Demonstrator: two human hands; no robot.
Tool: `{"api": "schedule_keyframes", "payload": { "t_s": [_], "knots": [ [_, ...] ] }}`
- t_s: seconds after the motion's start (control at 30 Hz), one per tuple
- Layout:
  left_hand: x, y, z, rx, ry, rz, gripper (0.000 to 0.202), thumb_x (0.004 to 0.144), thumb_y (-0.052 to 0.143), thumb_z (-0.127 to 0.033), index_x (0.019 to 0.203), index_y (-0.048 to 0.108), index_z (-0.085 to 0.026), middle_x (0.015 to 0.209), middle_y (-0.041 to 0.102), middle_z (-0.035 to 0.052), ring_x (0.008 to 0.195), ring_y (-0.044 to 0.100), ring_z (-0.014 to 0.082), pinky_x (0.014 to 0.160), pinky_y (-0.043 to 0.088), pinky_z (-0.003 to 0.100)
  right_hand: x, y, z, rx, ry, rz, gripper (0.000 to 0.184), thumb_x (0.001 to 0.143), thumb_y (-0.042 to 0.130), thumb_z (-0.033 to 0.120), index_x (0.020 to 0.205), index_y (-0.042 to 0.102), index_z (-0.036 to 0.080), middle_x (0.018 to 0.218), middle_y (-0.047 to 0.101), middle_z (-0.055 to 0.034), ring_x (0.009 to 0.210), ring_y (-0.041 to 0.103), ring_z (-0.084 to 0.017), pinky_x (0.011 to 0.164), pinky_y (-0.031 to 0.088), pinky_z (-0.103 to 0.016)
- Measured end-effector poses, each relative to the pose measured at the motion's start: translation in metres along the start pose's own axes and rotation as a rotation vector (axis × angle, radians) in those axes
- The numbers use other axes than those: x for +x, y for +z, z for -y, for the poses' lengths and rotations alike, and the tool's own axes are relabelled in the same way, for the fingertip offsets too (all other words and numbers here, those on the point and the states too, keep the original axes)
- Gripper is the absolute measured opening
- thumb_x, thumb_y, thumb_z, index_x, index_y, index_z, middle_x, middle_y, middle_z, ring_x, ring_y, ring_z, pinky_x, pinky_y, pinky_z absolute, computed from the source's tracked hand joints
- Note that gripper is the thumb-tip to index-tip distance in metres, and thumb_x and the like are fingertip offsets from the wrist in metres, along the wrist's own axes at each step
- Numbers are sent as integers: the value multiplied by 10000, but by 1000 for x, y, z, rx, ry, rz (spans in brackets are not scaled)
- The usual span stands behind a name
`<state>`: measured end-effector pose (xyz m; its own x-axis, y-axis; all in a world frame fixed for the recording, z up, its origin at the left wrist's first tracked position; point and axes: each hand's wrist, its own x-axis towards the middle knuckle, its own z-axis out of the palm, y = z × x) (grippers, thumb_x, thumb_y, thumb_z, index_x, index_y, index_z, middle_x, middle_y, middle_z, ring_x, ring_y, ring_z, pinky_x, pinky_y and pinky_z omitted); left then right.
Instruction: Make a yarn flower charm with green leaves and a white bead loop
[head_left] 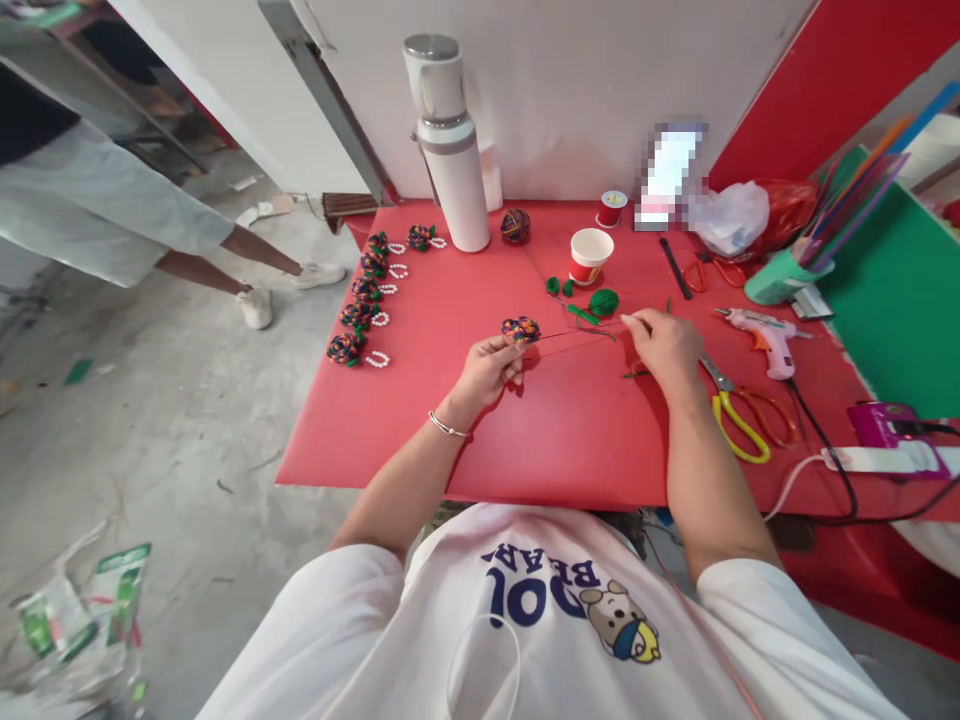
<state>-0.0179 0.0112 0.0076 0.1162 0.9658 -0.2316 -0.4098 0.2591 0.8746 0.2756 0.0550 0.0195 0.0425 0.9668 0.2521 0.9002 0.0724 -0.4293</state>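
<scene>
My left hand is closed on a multicoloured yarn flower, held just above the red table. A thin wire stem runs right from the flower to my right hand, whose fingertips pinch its far end. A green tape roll and small green leaves lie just beyond the stem.
Several finished yarn flowers with white bead loops line the table's left side. A white flask, yarn ball and paper cup stand at the back. Scissors, a glue gun and a power strip lie right. A person's legs stand left.
</scene>
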Motion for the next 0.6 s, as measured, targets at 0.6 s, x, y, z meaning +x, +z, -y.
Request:
{"api": "schedule_keyframes", "payload": {
  "t_s": [0.6],
  "knots": [
    [8,-6,1,42,-178,-123,298,672,919,-317,702,692,-128,547,667,52,333,397,60,292,331,200,3,-18,-10,95,113,113,205,968,715,346,973,845,188,947,843,-117,868,748,-276,763,483,-362]
  ]
}}
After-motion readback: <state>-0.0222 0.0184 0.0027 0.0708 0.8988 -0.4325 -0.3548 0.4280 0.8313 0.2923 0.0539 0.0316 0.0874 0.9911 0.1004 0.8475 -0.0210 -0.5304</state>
